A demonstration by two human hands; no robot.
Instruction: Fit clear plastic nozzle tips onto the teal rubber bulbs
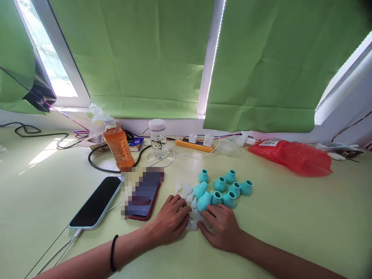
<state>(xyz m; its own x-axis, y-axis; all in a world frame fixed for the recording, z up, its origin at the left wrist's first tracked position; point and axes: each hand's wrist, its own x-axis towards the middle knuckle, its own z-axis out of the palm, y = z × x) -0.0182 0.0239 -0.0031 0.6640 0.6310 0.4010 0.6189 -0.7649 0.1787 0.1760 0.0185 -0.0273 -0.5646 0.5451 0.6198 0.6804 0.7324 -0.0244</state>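
Note:
My left hand [171, 219] rests on the table with its fingers curled at the left side of a small pile of translucent white pieces [192, 224]; what its fingertips hold, if anything, is hidden. Across the pile, my right hand [222, 226] lies with thumb and fingers apart over the translucent pieces. Its fingertips are beside a glossy teal vase-shaped piece [204, 201] lying on its side. Another teal piece [200, 189] lies tilted just behind. Several teal pieces with round openings [220, 184] stand upright behind my right hand. Small white teardrop-shaped pieces [193, 202] lie between the hands.
Left of my hands lie a phone in a red case [145, 195], partly pixelated, and a black-screened phone [95, 203] on a cable. Behind are an orange drink bottle [118, 145], a clear jar [158, 142], a yellow power strip [186, 144] and a red plastic bag [290, 155].

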